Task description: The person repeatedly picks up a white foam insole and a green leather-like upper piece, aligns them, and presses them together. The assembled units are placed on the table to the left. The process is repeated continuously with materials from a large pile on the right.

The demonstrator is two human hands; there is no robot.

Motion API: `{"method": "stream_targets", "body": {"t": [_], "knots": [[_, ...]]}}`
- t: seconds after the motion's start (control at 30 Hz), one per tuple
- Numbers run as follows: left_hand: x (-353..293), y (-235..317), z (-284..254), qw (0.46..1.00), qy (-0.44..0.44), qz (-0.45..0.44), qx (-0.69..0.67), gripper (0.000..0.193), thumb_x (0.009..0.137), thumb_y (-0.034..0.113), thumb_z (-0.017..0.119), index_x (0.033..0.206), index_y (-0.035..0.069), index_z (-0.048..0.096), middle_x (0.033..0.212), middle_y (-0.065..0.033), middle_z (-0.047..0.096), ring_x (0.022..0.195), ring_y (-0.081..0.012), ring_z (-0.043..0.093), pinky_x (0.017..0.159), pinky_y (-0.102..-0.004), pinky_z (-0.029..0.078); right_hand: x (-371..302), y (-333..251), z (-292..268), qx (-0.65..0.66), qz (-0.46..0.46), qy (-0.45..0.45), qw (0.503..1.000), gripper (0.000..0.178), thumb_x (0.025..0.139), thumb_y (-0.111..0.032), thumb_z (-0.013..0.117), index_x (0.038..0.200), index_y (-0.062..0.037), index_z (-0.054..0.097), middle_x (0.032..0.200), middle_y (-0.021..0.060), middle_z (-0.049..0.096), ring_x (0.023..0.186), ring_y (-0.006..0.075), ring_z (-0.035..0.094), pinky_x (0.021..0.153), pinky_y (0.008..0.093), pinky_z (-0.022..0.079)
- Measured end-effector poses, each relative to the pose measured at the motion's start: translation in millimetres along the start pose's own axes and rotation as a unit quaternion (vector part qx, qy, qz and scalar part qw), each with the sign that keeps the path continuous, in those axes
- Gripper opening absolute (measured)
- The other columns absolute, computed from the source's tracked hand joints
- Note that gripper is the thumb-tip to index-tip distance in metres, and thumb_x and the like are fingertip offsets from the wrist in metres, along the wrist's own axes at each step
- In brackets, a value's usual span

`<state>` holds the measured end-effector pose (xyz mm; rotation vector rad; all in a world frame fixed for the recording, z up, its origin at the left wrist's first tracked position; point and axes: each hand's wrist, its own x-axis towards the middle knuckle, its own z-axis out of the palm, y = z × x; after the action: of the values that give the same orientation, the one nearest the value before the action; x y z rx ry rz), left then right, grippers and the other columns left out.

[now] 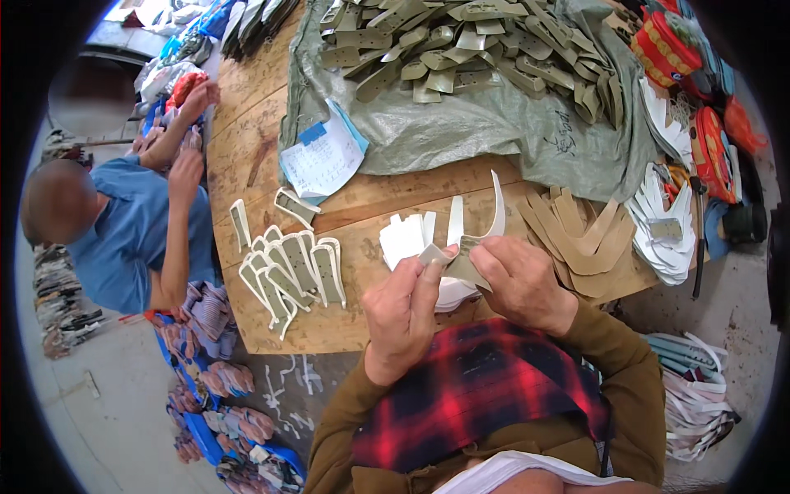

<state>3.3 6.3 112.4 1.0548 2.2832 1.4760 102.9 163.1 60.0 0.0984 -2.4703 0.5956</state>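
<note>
The white strip [499,206] curves upward — grey-green piece [466,267] below.

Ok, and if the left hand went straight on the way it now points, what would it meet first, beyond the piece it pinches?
Probably the narrow white strip, ahead of the left hand and right of the white stack. Depth is unclear, and the strip may belong to the pinched piece.

Wooden table [247,152], green sheet [428,136], white-edged pieces [297,262]
</note>
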Motion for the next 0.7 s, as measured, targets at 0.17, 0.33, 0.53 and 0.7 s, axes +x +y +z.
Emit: {"method": "stream_targets", "body": {"t": [0.17, 0.33, 0.53, 0.7], "knots": [[-0.6, -4.1, -1.4, 0.999, -0.009, -0.01, 0.029, 0.016, 0.097, 0.004, 0.054, 0.1, -0.003, 0.067, 0.069, -0.0113, 0.064, 0.055, -0.0128, 0.057, 0.053, -0.0286, 0.045, 1.5, -0.9, 4.7, 0.002, 0.004, 0.004, 1.0, 0.029, 0.077, -0.011, 0.061, 0.103, -0.001, 0.053, 0.085, 0.009, 0.053, 0.072, 0.0223, 0.061, 0.06, 0.034, 0.05], [11.7, -22.1, -0.4, 0.938, 0.071, -0.141, -0.308, 0.02, 0.1, 0.009, 0.048, 0.101, -0.008, 0.06, 0.088, -0.014, 0.066, 0.082, -0.0195, 0.068, 0.074, -0.03, 0.054, 0.4, -1.0, 1.3, 0.016, -0.031, -0.014, 0.999, 0.029, 0.077, -0.01, 0.061, 0.103, -0.0012, 0.052, 0.086, 0.0091, 0.053, 0.074, 0.0231, 0.061, 0.061, 0.0341, 0.051], [-0.1, -7.5, -1.9, 0.996, 0.009, -0.081, -0.028, 0.02, 0.101, 0.009, 0.05, 0.099, -0.007, 0.062, 0.089, -0.01, 0.069, 0.078, -0.011, 0.063, 0.07, -0.024, 0.051, 0.8, -1.0, 7.8, 0.02, 0.002, -0.012, 1.0, 0.03, 0.077, -0.01, 0.061, 0.104, -0.0013, 0.052, 0.086, 0.0093, 0.052, 0.074, 0.0237, 0.061, 0.062, 0.0348, 0.051], [-5.0, -9.0, 1.6, 0.998, 0.025, -0.064, 0.008, 0.017, 0.099, 0.007, 0.052, 0.095, -0.004, 0.064, 0.082, -0.0077, 0.068, 0.067, -0.0087, 0.055, 0.062, -0.0235, 0.045, 2.7, -1.9, 10.3, 0.016, 0.011, -0.017, 1.0, 0.029, 0.076, -0.01, 0.061, 0.103, -0.0017, 0.052, 0.085, 0.009, 0.051, 0.072, 0.0227, 0.06, 0.061, 0.0344, 0.05]]}}
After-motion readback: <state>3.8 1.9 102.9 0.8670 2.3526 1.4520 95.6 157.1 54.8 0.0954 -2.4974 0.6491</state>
